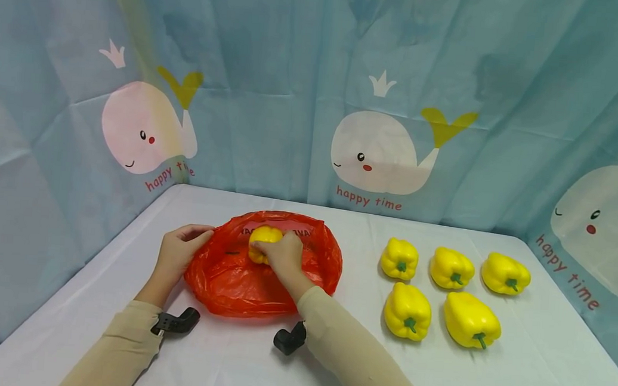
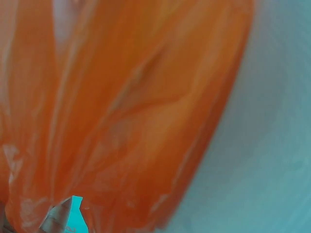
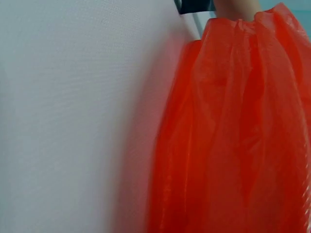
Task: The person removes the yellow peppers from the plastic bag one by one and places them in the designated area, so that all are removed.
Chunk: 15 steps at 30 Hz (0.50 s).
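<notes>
A red plastic bag (image 1: 238,284) stands on the table with its mouth spread wide. My left hand (image 1: 178,252) pinches the left side of its rim between thumb and fingers. With my right hand (image 1: 285,257) I grip a yellow bell pepper (image 1: 264,238) inside the bag's opening, thumb across its near side. The left wrist view is mostly filled by the creased bag wall (image 2: 121,121), orange there. In the right wrist view the outer side of the bag (image 3: 228,136) hides my right hand.
To the right of the bag lie several yellow bell peppers, such as the nearest pepper (image 1: 408,310) and a far-right pepper (image 1: 505,273), in two rows on the white table (image 1: 341,351). A blue curtain (image 1: 269,142) with whale prints hangs behind.
</notes>
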Motion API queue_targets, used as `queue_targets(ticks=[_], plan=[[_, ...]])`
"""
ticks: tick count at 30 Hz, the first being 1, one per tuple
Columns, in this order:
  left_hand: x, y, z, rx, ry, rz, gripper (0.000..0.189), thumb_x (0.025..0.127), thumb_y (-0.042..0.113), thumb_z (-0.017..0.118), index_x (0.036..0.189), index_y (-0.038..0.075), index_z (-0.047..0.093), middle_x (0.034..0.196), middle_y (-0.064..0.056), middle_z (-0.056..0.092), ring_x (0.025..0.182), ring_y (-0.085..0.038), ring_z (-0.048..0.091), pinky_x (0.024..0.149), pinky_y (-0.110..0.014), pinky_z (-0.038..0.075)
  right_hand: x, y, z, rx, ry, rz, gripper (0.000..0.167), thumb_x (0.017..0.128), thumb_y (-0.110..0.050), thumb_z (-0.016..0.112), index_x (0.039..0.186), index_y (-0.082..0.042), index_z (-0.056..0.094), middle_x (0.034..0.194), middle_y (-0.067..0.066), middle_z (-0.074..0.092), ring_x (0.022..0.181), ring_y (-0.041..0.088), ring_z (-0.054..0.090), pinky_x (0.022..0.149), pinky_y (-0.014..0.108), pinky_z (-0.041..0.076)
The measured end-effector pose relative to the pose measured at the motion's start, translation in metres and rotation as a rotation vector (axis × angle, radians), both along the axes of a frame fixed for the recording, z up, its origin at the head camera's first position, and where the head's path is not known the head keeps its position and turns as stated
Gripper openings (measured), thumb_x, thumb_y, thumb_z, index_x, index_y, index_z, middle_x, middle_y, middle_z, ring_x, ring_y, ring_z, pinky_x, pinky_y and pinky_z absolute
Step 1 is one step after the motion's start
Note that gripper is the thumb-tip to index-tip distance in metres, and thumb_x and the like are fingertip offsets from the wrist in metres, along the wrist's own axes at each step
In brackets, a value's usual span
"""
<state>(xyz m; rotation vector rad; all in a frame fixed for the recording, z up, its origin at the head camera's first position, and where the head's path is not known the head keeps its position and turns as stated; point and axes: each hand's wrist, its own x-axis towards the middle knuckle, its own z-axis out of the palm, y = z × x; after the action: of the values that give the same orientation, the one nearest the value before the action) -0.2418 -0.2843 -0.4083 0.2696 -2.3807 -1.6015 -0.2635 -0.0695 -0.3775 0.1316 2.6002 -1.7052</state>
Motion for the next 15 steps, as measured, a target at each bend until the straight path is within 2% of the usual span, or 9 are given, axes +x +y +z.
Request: queue_targets(ticks=[15], plan=[[-0.003, -0.001, -0.004, -0.018, -0.002, 0.001, 0.052, 0.096, 0.048, 0.061, 0.127, 0.008, 0.066, 0.116, 0.0, 0.07, 0.101, -0.003, 0.056, 0.079, -0.006, 0.05, 0.001, 0.012, -0.001, -0.039, -0.023, 0.036, 0.068, 0.077, -0.027, 0.085, 0.132, 0.0, 0.056, 0.117, 0.013, 0.063, 0.103, 0.027, 0.059, 0.091, 0.043, 0.058]])
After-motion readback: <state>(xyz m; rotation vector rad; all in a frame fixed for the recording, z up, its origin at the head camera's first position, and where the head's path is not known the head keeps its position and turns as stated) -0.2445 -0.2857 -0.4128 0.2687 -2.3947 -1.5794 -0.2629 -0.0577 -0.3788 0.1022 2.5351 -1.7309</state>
